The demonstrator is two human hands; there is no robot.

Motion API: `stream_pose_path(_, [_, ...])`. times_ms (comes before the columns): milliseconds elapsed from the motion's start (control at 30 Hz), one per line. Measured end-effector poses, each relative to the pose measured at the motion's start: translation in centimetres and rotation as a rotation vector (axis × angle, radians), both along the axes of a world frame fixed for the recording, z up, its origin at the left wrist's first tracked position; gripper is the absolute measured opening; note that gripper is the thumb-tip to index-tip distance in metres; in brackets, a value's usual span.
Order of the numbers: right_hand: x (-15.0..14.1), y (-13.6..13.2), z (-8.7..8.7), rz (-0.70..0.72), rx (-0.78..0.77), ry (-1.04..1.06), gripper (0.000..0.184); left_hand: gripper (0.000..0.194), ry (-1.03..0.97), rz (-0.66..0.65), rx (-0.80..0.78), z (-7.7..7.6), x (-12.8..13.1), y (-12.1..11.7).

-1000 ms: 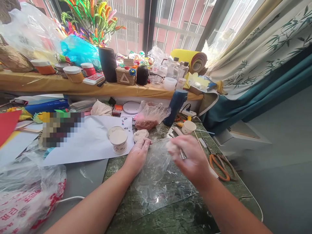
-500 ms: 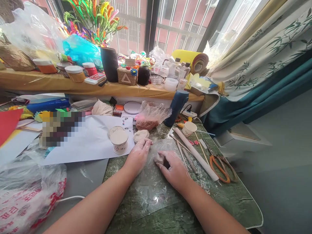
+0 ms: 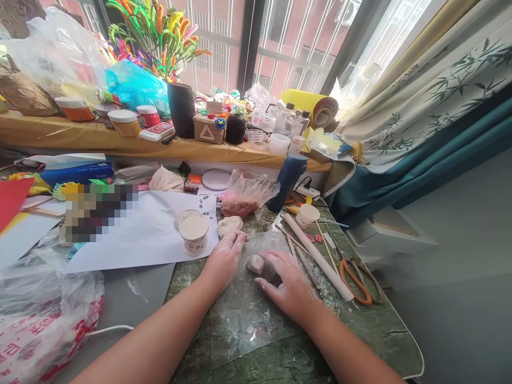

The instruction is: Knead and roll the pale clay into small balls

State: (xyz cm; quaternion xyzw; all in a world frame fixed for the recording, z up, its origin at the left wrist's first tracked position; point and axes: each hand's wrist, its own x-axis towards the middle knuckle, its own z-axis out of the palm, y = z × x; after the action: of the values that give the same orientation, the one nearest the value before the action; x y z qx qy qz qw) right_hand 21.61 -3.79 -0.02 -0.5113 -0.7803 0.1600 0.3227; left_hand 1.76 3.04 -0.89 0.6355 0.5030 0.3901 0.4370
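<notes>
A small grey-white lump of clay (image 3: 256,264) lies on a clear plastic sheet (image 3: 236,325) in front of me. My right hand (image 3: 286,277) is beside it on the right, thumb and fingers spread apart, with the fingertips close to the lump. At the sheet's left edge rests my left hand (image 3: 226,256), fingers stretched forward and nothing visible in them. Just beyond those fingertips sits a larger, pale clay lump (image 3: 230,226). White powder marks both hands.
Left of my hands, paper cups (image 3: 194,234) stand on white paper (image 3: 132,229). To the right lie a pale rolling pin (image 3: 320,258), thin sticks and orange-handled scissors (image 3: 356,282). Behind are a bag of reddish-brown material (image 3: 240,202), a dark blue bottle (image 3: 287,184) and another paper cup (image 3: 308,215).
My right hand has opened from around the small clay lump, which now shows free of the fingers. My left hand has barely moved. The view has shifted slightly.
</notes>
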Motion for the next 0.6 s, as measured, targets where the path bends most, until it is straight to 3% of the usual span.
stream_pose_path(167, [-0.2,0.6,-1.2,-0.156,-0.072,-0.036,0.04,0.027,0.037,0.026,0.014,0.3,0.1,-0.1])
stream_pose_path(333, [-1.2,0.8,-0.9,-0.051,-0.1,-0.129,0.023,0.029,0.021,0.01,0.008,0.2,0.1,-0.2])
stream_pose_path(500, [-2.3,-0.7,-1.1,0.157,-0.027,-0.019,0.031,0.031,-0.01,-0.011,0.028,0.0,0.1,-0.1])
stream_pose_path(600, [-1.8,-0.8,0.6,0.089,-0.017,0.099,0.032,0.03,0.001,-0.001,0.016,0.1,0.1,-0.2])
